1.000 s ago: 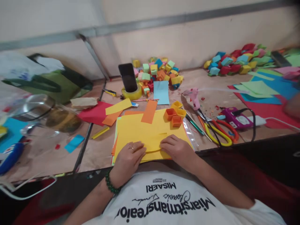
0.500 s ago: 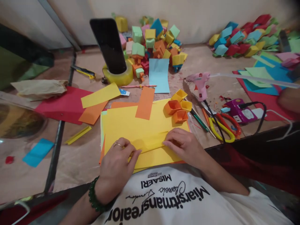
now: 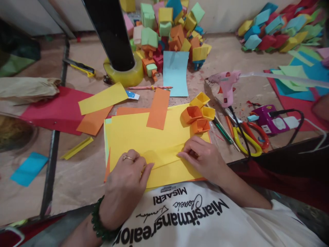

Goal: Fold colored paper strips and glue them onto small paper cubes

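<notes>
Between my hands lies a yellow paper strip (image 3: 166,156), with a long edge facing me. My left hand (image 3: 128,183), wearing a ring and a green bead bracelet, pinches its left end. Thumb and fingers of my right hand (image 3: 203,156) are closed on its right end. Beneath is a stack of coloured sheets topped by a yellow sheet (image 3: 128,132). On that sheet rest an orange paper strip (image 3: 158,109) and a cluster of small folded paper boxes (image 3: 196,115), orange and yellow, just beyond my right hand.
A phone (image 3: 110,31) stands in a tape roll (image 3: 125,73). Behind are piles of folded paper pieces (image 3: 151,37). To the right lie a pink glue gun (image 3: 227,85), scissors (image 3: 248,140) and a purple power adapter (image 3: 272,120). A cutter (image 3: 79,67) lies left; someone's hand (image 3: 321,108) shows far right.
The camera view has shifted closer and slightly down, so the phone and paper piles appear larger and higher. Both hands keep their hold on the yellow strip, almost unmoved.
</notes>
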### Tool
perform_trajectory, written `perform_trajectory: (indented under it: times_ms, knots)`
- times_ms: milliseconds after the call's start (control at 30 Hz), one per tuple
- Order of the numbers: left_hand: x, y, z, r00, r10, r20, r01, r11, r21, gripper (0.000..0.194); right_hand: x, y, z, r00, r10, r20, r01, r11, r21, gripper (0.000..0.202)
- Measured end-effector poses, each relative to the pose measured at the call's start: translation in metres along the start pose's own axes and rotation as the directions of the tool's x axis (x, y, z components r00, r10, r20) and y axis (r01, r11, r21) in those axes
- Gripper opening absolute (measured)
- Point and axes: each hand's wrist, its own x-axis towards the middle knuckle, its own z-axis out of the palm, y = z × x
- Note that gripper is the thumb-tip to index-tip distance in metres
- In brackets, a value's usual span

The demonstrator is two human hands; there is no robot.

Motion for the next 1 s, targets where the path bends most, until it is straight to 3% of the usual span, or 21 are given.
perform_trajectory:
  times_ms: [233,367,467,600,767,1000]
  knots:
    - [-0.002,-0.002,-0.002,1.0,0.009,-0.023,-0.011,0.997,-0.083,0.03,-0.002,0.003,-0.004,0.999,0.005,0.037,-0.007,0.999,0.052,0.018]
    - [-0.005,-0.005,-0.004,0.999,0.052,-0.013,-0.053,0.986,-0.155,0.021,-0.005,0.007,-0.01,0.986,-0.109,0.129,0.088,0.983,0.158,0.011]
    - [-0.007,-0.007,-0.005,0.996,0.088,-0.005,-0.087,0.968,-0.237,0.018,-0.008,0.009,-0.012,0.978,-0.178,0.112,0.153,0.968,0.196,0.013]
    - [-0.007,-0.006,-0.006,1.0,-0.021,-0.023,0.013,0.951,-0.31,0.015,-0.01,0.006,-0.01,0.99,-0.129,0.06,0.12,0.984,0.133,0.019]
    - [0.0,0.0,-0.009,0.982,-0.149,0.114,0.171,0.962,-0.213,0.02,-0.009,0.002,-0.001,0.997,-0.062,-0.048,0.061,0.998,-0.014,0.022]
    - [0.006,0.002,-0.008,0.978,-0.164,0.129,0.183,0.972,-0.15,0.018,-0.006,0.002,0.001,0.995,-0.062,-0.077,0.056,0.995,-0.084,0.023]
